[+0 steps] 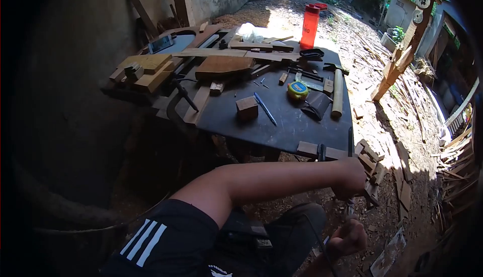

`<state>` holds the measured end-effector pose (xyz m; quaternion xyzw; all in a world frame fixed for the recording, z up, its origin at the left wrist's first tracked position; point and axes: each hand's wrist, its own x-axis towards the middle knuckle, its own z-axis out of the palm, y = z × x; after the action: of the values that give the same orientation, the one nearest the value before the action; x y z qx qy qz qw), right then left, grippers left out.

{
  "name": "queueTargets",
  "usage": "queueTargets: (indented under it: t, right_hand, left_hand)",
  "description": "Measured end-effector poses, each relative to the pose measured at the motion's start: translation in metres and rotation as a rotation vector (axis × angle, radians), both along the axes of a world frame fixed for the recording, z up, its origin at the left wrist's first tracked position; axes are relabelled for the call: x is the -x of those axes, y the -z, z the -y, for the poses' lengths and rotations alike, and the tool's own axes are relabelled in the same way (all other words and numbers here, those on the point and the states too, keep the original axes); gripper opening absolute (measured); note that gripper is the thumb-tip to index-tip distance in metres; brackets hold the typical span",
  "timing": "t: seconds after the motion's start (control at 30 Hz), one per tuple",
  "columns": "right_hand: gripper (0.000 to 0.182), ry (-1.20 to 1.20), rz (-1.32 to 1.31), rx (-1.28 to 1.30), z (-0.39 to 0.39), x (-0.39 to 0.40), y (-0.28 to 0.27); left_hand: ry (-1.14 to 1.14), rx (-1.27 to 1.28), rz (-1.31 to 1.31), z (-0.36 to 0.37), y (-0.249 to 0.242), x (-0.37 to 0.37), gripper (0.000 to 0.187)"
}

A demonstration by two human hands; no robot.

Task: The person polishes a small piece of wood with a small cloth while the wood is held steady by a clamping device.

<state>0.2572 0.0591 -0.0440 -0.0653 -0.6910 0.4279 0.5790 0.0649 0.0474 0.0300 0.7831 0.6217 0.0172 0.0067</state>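
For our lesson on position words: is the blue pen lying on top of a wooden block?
No, the blue pen lies on the dark tabletop, beside a small wooden block.

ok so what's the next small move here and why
Probably a small turn of the metal piece with the right hand, while the left hand braces above. The right fingers curl just below that piece, and the left fist sits at the edge of the table, beside the wood strip. What it grips is hidden, so that's a guess.
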Motion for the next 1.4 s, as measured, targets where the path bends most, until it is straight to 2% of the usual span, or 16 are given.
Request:
queueTargets:
  t: [0.07,0.1,0.17,0.23,0.3,0.37,0.4,0.53,0.7,0.73,0.9,1.1,1.13,1.17,1.27,1.4]
  right_hand:
    - [0.040,0.027,-0.154,0.089,0.006,-0.012,0.019]
    - [0.042,0.203,-0.319,0.511,0.034,-0.009,-0.013]
    - [0.043,0.283,-0.310,0.593,0.048,-0.014,-0.027]
    - [0.040,0.105,-0.019,-0.103,0.003,-0.034,0.016]
    - [0.037,0.561,0.177,-0.637,-0.022,-0.011,0.010]
    - [0.042,-0.105,-0.065,0.152,-0.018,-0.003,-0.002]
    - [0.042,-0.117,-0.087,0.210,-0.012,-0.005,-0.013]
    - [0.045,-0.040,-0.095,-0.006,0.008,-0.037,-0.023]
    - [0.052,0.141,-0.080,-0.366,-0.021,-0.024,-0.038]
    - [0.054,-0.099,-0.062,0.071,-0.009,-0.025,-0.043]
    - [0.038,-0.005,-0.068,-0.002,0.000,-0.042,-0.012]
    - [0.023,0.254,0.190,-0.126,-0.033,-0.011,0.010]
    - [0.020,0.244,0.157,-0.242,-0.037,-0.010,0.004]
    - [0.016,0.783,0.347,-1.033,-0.032,-0.038,-0.010]
    - [0.019,0.132,0.018,-0.109,-0.003,-0.049,-0.029]
    - [0.042,0.145,0.059,0.129,-0.013,-0.026,-0.015]
  left_hand:
    - [0.064,-0.001,-0.044,0.010,0.002,-0.009,0.020]
    - [0.088,-0.009,-0.051,0.014,0.006,-0.024,0.021]
    - [0.086,-0.017,-0.050,0.012,0.008,-0.023,0.023]
    - [0.050,-0.008,-0.021,0.002,0.012,-0.020,0.023]
    - [-0.001,0.009,0.021,-0.011,0.014,0.003,0.023]
    - [0.011,0.019,0.018,-0.010,0.011,0.001,0.022]
    - [0.045,0.017,0.013,0.004,0.001,-0.010,0.022]
    - [0.169,-0.028,0.001,0.009,0.001,-0.034,0.021]
    - [0.042,-0.042,0.098,-0.005,-0.002,-0.017,0.020]
    - [0.019,-0.031,0.114,-0.002,0.000,-0.020,0.020]
    - [0.150,-0.094,0.020,0.017,0.004,-0.048,0.021]
    - [-0.018,-0.039,0.027,-0.008,0.006,0.006,0.021]
    - [-0.038,-0.024,0.021,-0.005,0.003,0.003,0.021]
    - [-0.027,-0.024,0.084,-0.010,0.016,-0.009,0.022]
    - [0.119,-0.048,0.041,-0.002,0.012,-0.041,0.025]
    - [0.015,-0.015,0.038,-0.011,0.001,-0.015,0.022]
